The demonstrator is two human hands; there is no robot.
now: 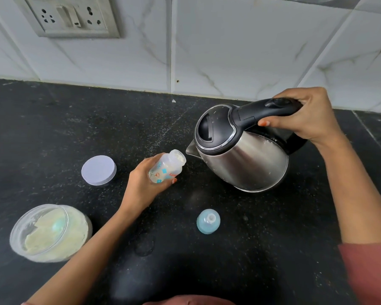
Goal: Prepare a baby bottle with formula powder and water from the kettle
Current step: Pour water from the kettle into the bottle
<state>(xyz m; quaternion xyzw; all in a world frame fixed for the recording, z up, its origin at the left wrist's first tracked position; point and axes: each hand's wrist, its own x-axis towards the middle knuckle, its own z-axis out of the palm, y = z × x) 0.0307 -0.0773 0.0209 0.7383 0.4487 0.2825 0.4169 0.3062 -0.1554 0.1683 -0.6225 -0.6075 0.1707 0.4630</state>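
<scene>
Kettle (240, 159) tilted toward the open baby bottle (167, 167).
Left grip (144, 186) curls round the bottle, its mouth just beside the spout. Right grip (306, 116) wraps the black handle. On the surface (75, 128), teat cap (208, 221) lies right of the left grip, lid (98, 170) and formula tub (50, 233) left of it.

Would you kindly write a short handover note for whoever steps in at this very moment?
Hands: the left hand grips the open baby bottle, tilted with its mouth near the spout. The right hand grips the handle of the kettle, tipped toward the bottle. No stream is visible.
On the counter: the open formula jar, its lid set apart, and the teat cap.
Done: powder shows in the bottle's neck.
Left: pour water, fit the teat cap, probably close the jar.
</scene>
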